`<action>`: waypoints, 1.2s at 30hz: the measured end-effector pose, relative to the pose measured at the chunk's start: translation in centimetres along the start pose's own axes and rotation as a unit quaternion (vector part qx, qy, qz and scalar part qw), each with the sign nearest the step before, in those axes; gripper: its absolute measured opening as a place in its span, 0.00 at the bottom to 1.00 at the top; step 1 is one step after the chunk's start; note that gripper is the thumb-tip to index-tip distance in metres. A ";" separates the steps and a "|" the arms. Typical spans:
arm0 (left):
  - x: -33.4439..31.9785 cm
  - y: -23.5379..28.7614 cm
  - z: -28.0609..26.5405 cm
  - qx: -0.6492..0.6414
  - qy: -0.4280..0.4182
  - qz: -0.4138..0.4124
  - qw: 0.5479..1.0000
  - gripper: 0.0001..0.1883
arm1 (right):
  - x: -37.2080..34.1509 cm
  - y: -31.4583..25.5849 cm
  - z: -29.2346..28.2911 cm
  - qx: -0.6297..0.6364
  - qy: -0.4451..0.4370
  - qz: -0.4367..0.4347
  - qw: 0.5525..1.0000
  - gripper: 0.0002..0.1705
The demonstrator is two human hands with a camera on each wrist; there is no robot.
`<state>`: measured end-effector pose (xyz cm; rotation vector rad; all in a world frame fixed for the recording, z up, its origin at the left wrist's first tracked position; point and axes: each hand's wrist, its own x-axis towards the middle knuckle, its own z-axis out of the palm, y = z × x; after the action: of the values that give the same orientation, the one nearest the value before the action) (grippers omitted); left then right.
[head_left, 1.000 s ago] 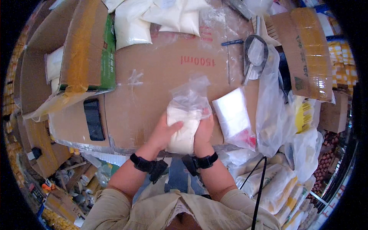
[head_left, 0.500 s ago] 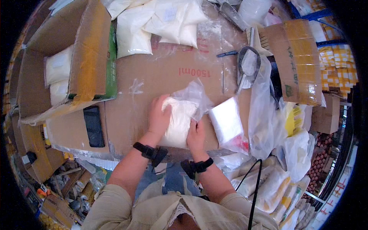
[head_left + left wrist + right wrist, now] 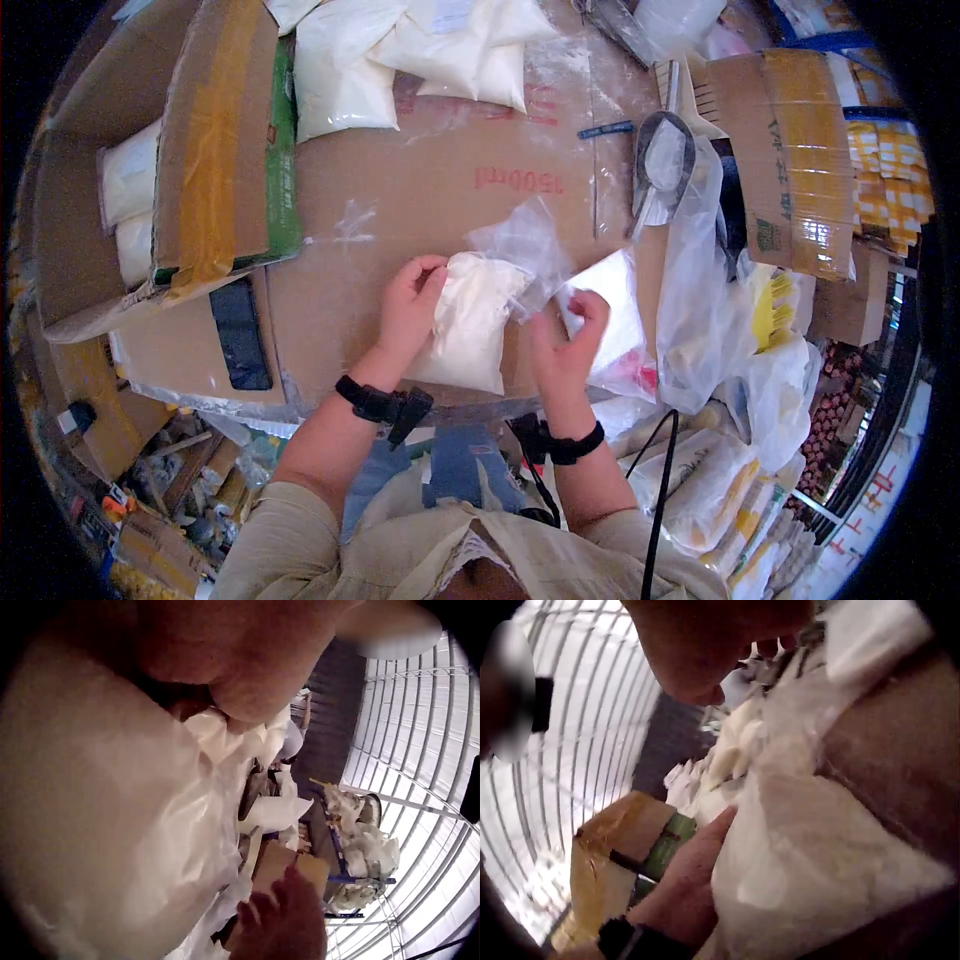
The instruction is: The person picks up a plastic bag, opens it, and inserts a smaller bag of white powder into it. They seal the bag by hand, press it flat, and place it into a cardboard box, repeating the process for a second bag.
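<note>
Left hand (image 3: 406,308) on the filled bag (image 3: 468,328), finger and thumb bent in at its upper left edge, holding it. Right hand (image 3: 570,348) holds nothing: thumb and fingers stand apart, loosely bowed, just right of the bag and above the left part of a white plastic packet (image 3: 615,305).

Bag sits about midway along the near edge of the cardboard worktop (image 3: 370,190), full of pale, powdery stuff. Its clear, slack mouth (image 3: 522,245) flops toward the far right corner; no closure that I can make out.

Round about: more filled bags (image 3: 345,85) by the far edge, metal scoop (image 3: 650,145) toward the right edge, phone (image 3: 240,335) near the near left corner, carton (image 3: 200,135) along the left edge with a pair of bags (image 3: 130,185) inside.

My reading: filling looks done; the step in hand is settling the bag before closing. Next move calls for the right hand to gather the slack plastic above the powder and press it flat, left hand steadying. Contents look soft; a hard squeeze could push powder up into the mouth.
</note>
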<state>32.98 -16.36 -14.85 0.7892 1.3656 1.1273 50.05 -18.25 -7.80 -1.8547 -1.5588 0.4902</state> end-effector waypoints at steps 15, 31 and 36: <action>0.5 -0.3 1.3 0.109 0.001 0.113 0.988 0.03 | 1.9 -0.8 5.4 -0.053 -0.135 -0.206 0.968 0.12; -0.4 -1.3 1.6 0.101 0.110 0.013 0.989 0.05 | -1.5 3.6 4.0 -0.108 -0.119 -0.047 0.986 0.10; -2.4 -1.9 1.9 0.093 0.127 0.052 0.986 0.08 | -2.9 3.2 4.3 -0.057 -0.071 0.101 0.991 0.10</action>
<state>35.40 -18.82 -15.65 0.8820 1.6771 1.2256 48.90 -20.27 -13.43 -2.1187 -1.5260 0.6483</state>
